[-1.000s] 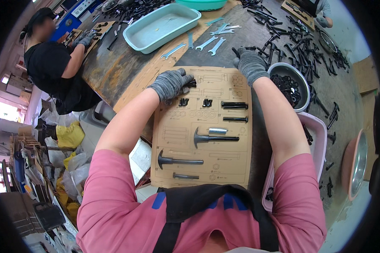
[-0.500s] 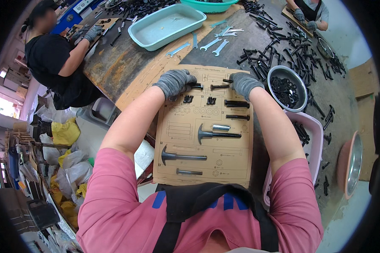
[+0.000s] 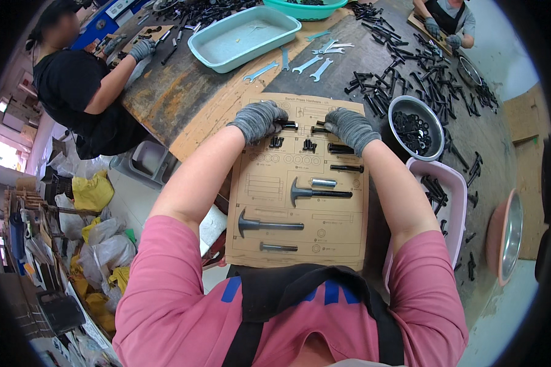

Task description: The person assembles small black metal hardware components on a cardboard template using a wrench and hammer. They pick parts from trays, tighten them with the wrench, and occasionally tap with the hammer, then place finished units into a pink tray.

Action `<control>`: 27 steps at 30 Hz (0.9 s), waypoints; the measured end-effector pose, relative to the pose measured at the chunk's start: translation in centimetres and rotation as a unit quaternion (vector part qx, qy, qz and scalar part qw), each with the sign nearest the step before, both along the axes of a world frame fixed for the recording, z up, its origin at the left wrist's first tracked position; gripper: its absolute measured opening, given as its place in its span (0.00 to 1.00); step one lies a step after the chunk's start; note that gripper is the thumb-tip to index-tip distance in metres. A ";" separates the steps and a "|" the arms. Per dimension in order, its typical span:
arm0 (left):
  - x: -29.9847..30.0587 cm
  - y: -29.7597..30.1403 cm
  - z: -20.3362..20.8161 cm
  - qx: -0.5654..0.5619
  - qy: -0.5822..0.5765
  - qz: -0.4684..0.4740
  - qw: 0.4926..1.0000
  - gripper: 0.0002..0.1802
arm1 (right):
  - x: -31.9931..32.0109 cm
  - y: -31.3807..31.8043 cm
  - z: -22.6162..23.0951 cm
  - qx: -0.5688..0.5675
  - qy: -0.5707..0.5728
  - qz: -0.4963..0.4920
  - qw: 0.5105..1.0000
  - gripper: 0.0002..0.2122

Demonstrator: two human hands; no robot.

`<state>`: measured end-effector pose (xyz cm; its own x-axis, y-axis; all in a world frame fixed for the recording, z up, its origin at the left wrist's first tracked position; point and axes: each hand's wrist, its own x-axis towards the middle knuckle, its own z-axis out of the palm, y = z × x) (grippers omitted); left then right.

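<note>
On a brown cardboard sheet (image 3: 269, 202) printed with part outlines, my two grey-gloved hands work near the top. My left hand (image 3: 258, 121) is closed, its fingertips on black bolts (image 3: 289, 125) that stick out to the right. Opposite, my right hand (image 3: 352, 129) has its fingers closed on black bolts (image 3: 318, 129), their ends pointing left. Below lie two clusters of small black bolts (image 3: 277, 142), long black bolts (image 3: 347, 168), a silver sleeve (image 3: 323, 182), two T-shaped pins (image 3: 321, 194) and a grey bolt (image 3: 278, 247).
A bowl of black washers (image 3: 415, 128) and a pink tray of bolts (image 3: 456, 183) stand to the right. Loose black bolts (image 3: 434, 79) cover the far right. Beyond the sheet are wrenches (image 3: 321, 69) and a pale blue tray (image 3: 245, 40). Two co-workers sit across the table.
My right hand has moved slightly left and nearer, its fingertips now over the bolts and its palm partly above the long bolts. My left hand stays at its bolts.
</note>
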<state>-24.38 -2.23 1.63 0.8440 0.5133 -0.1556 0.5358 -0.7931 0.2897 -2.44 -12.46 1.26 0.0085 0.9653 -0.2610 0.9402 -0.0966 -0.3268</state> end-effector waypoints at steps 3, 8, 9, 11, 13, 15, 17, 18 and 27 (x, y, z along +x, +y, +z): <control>-0.1 -0.4 0.2 0.006 -0.004 0.014 1.000 0.17 | -0.1 -0.5 0.3 0.017 0.053 0.005 0.998 0.15; 0.1 -0.6 0.2 -0.001 -0.007 0.000 1.000 0.17 | -1.1 -0.7 1.0 -0.015 0.004 0.041 0.999 0.16; 0.1 -0.6 0.2 0.006 -0.009 -0.002 1.000 0.17 | -1.5 -0.5 1.1 -0.006 -0.029 0.054 0.998 0.15; 0.2 -0.6 0.1 -0.009 -0.010 -0.003 1.000 0.17 | -2.0 -0.3 1.3 -0.023 -0.036 0.047 0.998 0.15; 0.1 -0.6 0.2 -0.014 -0.011 -0.005 1.000 0.17 | -2.1 -0.2 1.6 -0.037 -0.035 0.044 0.998 0.15; 0.1 -0.6 0.2 -0.010 -0.009 -0.008 1.000 0.17 | -2.2 -0.2 1.7 -0.047 -0.036 0.037 0.998 0.15; 0.2 -0.6 0.2 -0.011 -0.005 -0.014 1.000 0.17 | -2.2 -0.2 1.6 -0.028 -0.030 0.046 0.998 0.15; 0.2 -0.6 0.2 -0.006 -0.003 -0.013 1.000 0.17 | -2.3 -0.2 1.5 -0.017 -0.033 0.043 0.998 0.15; 0.1 -3.4 1.4 -0.013 -0.124 0.059 0.990 0.19 | -2.4 -1.5 1.5 0.061 -0.025 0.060 0.996 0.12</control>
<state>-24.24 -5.67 3.04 0.7917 0.6099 0.0343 0.5351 -0.7195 0.4427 -4.79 -13.95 2.72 -0.0985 0.9847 -0.1437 0.9578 0.0546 -0.2822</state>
